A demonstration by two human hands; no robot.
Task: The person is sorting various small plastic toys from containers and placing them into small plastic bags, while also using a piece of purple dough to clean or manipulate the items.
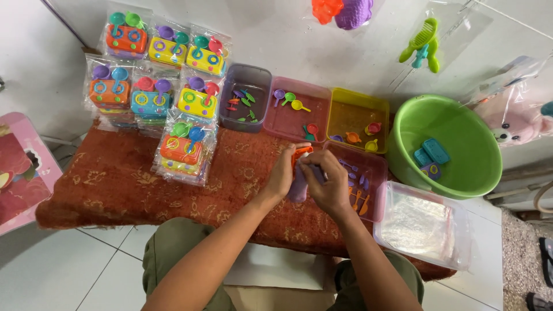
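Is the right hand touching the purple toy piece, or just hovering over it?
Touching. The head view shows the right hand with its fingers wrapped over the top of the purple toy piece, no gap between them; the left hand grips it from the other side.

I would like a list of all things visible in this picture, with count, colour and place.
toy stove packs: seven or more, mixed colours, rug's left side
rug: one, red-brown, under the trays
trays: four, purple, pink, yellow, pink, centre, holding small toy utensils
basin: one, green, right, holding blue toy pieces
box of clear bags: one, clear, lower right
purple toy piece: one, between both hands
left hand: grip on the purple toy piece
right hand: grip on the same piece
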